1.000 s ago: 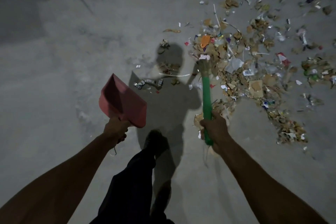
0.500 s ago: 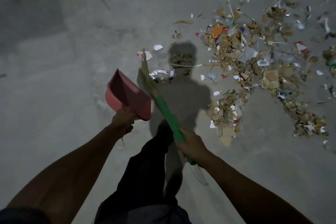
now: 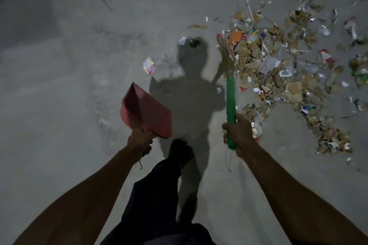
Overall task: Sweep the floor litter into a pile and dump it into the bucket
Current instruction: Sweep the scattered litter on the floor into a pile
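Two hands are in use, held apart over a grey concrete floor (image 3: 59,85). Right hand (image 3: 237,135) is wrapped around the green plastic handle of a broom (image 3: 230,101); shaft points away from the person, straw-coloured bristles at the near-left margin of the litter (image 3: 278,69). Left hand (image 3: 140,141) grips the handle of a pink dustpan (image 3: 146,112), pan raised off the floor, open mouth tilted up and away. Both forearms extended forward. Litter: torn brown cardboard, paper scraps, foil and plastic bits, spread loosely toward the floor's far-right corner, a tail running nearer along the right. One crumpled wrapper (image 3: 148,65) lies apart, left of the mass. Bare, dusty floor lies left and near. Dark trouser leg and shoe (image 3: 179,150) between the arms. No bucket in view.
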The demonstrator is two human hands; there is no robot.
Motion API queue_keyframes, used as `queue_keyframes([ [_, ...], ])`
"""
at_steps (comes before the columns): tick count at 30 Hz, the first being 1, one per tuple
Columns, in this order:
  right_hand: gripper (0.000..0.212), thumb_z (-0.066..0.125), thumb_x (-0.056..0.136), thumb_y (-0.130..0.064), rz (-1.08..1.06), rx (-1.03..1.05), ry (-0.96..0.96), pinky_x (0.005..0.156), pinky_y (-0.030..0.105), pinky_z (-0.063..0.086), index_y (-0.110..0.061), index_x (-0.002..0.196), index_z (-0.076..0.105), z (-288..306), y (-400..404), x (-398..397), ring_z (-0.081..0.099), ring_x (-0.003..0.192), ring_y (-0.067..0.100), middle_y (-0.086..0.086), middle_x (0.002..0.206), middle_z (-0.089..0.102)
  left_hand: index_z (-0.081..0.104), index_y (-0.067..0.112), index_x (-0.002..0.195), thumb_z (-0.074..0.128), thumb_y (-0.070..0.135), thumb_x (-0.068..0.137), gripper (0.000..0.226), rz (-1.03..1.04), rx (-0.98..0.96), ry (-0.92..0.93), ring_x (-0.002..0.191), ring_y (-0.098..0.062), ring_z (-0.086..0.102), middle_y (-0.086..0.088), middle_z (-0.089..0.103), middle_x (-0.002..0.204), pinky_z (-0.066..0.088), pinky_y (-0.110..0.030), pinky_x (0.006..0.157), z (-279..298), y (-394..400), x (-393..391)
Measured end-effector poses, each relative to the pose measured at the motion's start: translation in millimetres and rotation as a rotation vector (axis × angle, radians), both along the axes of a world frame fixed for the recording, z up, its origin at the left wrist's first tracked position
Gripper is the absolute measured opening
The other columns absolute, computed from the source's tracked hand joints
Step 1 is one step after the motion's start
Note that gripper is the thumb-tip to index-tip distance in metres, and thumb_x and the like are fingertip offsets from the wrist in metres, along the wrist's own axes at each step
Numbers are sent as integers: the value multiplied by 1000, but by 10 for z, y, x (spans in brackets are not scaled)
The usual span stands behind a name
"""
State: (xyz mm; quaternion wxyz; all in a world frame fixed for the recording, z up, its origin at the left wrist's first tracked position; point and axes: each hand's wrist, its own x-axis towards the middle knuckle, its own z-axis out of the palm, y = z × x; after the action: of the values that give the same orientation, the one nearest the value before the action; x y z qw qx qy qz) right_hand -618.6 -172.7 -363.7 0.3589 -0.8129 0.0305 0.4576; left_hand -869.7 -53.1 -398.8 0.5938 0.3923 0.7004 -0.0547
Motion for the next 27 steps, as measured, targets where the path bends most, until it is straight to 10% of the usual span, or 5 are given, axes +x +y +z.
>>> queue_keyframes([
  [6,74,59,87,4,283,57,57,45,28,44,-42,140,37,422,-228,-542,56,50,17,9,85,66,51,3,99,65,11,85,22,-9,27,29,46,-17,40,-12,49,73,29,-18,34,106,268,5],
  [17,71,53,83,-7,885,-22,26,68,25,44,-18,151,35,87,306,-892,55,88,18,13,120,60,52,0,95,61,12,88,16,31,17,120,52,-19,43,-13,52,76,37,-23,42,107,620,-157],
  [24,52,59,87,-3,623,-54,71,47,17,43,-6,138,50,-53,737,-589,53,55,11,8,85,61,51,1,100,59,11,89,17,40,-6,105,50,-17,42,-13,52,77,35,-20,35,75,677,-102],
  [27,58,59,85,-2,495,-77,5,54,22,48,-13,141,48,-70,910,-395,62,70,22,8,93,62,51,1,103,59,10,89,18,43,6,84,47,-16,42,-13,52,78,33,-20,33,76,704,-30],
])
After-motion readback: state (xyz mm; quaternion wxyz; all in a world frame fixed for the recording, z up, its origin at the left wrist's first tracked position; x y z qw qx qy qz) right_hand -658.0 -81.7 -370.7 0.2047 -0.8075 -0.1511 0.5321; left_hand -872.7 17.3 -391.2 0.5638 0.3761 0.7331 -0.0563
